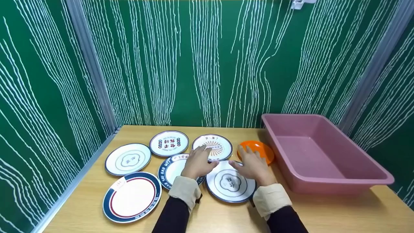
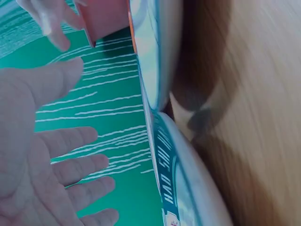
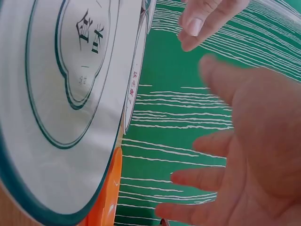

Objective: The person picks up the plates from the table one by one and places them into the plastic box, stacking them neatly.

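Both hands hover over the plates with fingers extended and nothing in them. My left hand [image 1: 198, 164] is above a blue-rimmed lettered plate [image 1: 170, 171], partly covering it. My right hand [image 1: 254, 165] is over the right edge of a white plate with a grey floral emblem [image 1: 226, 183], close to an orange plate [image 1: 263, 152]. Behind the hands lies a white plate with a sunburst pattern [image 1: 223, 147]. In the left wrist view, the left palm [image 2: 28, 155] faces the camera; the right wrist view shows the right palm [image 3: 258, 146] and spread fingers.
A large pink plastic tub [image 1: 310, 179] stands at the right. On the left lie a navy-and-red-rimmed plate [image 1: 132, 197], a white plate with a round emblem [image 1: 121, 158] and a plate with red characters [image 1: 161, 152]. Green white-streaked panels [image 1: 181, 64] enclose the wooden table [image 1: 81, 207].
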`<state>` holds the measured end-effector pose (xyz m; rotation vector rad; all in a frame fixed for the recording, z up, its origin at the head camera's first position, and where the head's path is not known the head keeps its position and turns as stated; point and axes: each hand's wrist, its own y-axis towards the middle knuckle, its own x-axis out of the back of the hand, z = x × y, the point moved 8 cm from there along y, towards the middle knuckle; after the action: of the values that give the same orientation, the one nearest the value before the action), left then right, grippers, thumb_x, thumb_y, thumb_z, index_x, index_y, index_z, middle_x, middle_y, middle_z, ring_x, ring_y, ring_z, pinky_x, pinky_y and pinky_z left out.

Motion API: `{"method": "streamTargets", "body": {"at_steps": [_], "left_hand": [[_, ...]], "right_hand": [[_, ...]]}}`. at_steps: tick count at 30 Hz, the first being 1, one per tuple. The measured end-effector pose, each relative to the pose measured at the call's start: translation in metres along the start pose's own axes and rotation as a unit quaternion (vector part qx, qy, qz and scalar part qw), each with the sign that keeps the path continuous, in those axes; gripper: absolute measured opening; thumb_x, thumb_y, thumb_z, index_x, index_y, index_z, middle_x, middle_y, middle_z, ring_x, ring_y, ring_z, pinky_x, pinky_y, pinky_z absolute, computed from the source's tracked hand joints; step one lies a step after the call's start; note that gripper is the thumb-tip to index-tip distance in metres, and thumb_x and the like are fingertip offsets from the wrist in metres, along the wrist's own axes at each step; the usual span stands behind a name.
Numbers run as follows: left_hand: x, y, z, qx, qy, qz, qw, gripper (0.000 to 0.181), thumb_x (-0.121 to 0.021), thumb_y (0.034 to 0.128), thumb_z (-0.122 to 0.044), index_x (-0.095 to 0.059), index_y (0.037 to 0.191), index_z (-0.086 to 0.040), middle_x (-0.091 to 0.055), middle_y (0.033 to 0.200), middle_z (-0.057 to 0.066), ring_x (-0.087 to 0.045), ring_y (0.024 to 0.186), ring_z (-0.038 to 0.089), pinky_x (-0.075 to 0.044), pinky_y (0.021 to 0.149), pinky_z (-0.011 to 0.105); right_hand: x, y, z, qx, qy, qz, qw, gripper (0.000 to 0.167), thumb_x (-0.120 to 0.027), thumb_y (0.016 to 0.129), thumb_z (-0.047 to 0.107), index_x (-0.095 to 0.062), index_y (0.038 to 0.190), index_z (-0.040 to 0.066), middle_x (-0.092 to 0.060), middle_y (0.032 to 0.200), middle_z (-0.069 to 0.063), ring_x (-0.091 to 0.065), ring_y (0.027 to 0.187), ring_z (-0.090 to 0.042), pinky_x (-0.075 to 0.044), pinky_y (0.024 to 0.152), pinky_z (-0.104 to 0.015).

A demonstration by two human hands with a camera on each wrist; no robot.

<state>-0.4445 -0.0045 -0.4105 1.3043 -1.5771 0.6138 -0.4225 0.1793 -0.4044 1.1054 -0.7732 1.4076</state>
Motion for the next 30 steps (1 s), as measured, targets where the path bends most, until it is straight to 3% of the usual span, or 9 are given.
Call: {"method": "streamTargets", "body": {"at_steps": [5,10,12,15,17,21,30], "left_hand": [[0.002,0.000,-0.004,0.009,-0.014,-0.021,0.9996,0.046,-0.070,0.0983,-0.031,-0.065,0.135,-0.004,-0.057,0.143,0.017,-0.052,0.134,0.033,-0.043,0.113,0.048],[-0.005,-0.001,-0.003,0.029,-0.035,-0.004,0.9989,0.034,-0.071,0.0979,-0.022,-0.070,0.126,-0.002,-0.066,0.129,0.014,-0.061,0.123,0.029,-0.052,0.104,0.043],[-0.008,-0.001,-0.003,0.034,-0.044,0.011,0.9984,0.026,-0.072,0.0966,-0.020,-0.073,0.116,-0.002,-0.070,0.116,0.011,-0.066,0.110,0.025,-0.056,0.095,0.040],[-0.013,0.000,-0.004,0.031,-0.033,0.027,0.9986,0.016,-0.075,0.0940,-0.018,-0.075,0.096,-0.002,-0.071,0.095,0.006,-0.065,0.089,0.018,-0.057,0.080,0.037],[-0.015,0.000,-0.005,0.025,-0.010,0.033,0.9991,0.017,-0.077,0.0925,-0.019,-0.072,0.084,-0.004,-0.066,0.083,0.003,-0.060,0.083,0.017,-0.054,0.075,0.038],[-0.018,-0.001,-0.006,0.025,0.024,0.032,0.9989,0.018,-0.078,0.0907,-0.018,-0.071,0.084,-0.003,-0.064,0.083,0.004,-0.056,0.091,0.021,-0.052,0.084,0.040],[-0.023,-0.002,-0.003,0.054,0.015,0.054,0.9970,0.022,-0.083,0.0869,-0.016,-0.074,0.102,-0.002,-0.067,0.096,0.006,-0.055,0.098,0.021,-0.053,0.093,0.040]], "right_hand": [[0.009,0.000,-0.010,-0.034,0.021,-0.032,0.9987,0.072,-0.066,0.098,0.043,-0.044,0.150,-0.002,-0.052,0.144,-0.028,-0.053,0.126,-0.049,-0.041,0.108,-0.068],[0.016,-0.002,-0.021,-0.066,0.050,-0.050,0.9953,0.064,-0.064,0.100,0.040,-0.048,0.147,-0.001,-0.058,0.139,-0.025,-0.059,0.119,-0.045,-0.045,0.104,-0.067],[0.019,-0.002,-0.025,-0.070,0.057,-0.056,0.9943,0.061,-0.063,0.100,0.038,-0.051,0.145,-0.001,-0.059,0.138,-0.025,-0.061,0.117,-0.046,-0.047,0.102,-0.066],[0.023,-0.004,-0.031,-0.075,0.068,-0.062,0.9929,0.057,-0.062,0.101,0.036,-0.053,0.144,-0.001,-0.060,0.137,-0.025,-0.061,0.116,-0.046,-0.048,0.102,-0.065],[0.025,-0.005,-0.034,-0.077,0.075,-0.064,0.9921,0.057,-0.061,0.102,0.037,-0.054,0.143,-0.001,-0.060,0.137,-0.026,-0.060,0.118,-0.046,-0.047,0.103,-0.064],[0.025,-0.008,-0.040,-0.090,0.086,-0.057,0.9906,0.059,-0.060,0.102,0.039,-0.052,0.145,-0.002,-0.058,0.139,-0.026,-0.060,0.120,-0.044,-0.046,0.105,-0.063],[0.016,-0.008,-0.044,-0.085,0.107,-0.023,0.9903,0.055,-0.060,0.102,0.034,-0.056,0.138,-0.008,-0.059,0.136,-0.029,-0.061,0.119,-0.043,-0.046,0.106,-0.060]]}}
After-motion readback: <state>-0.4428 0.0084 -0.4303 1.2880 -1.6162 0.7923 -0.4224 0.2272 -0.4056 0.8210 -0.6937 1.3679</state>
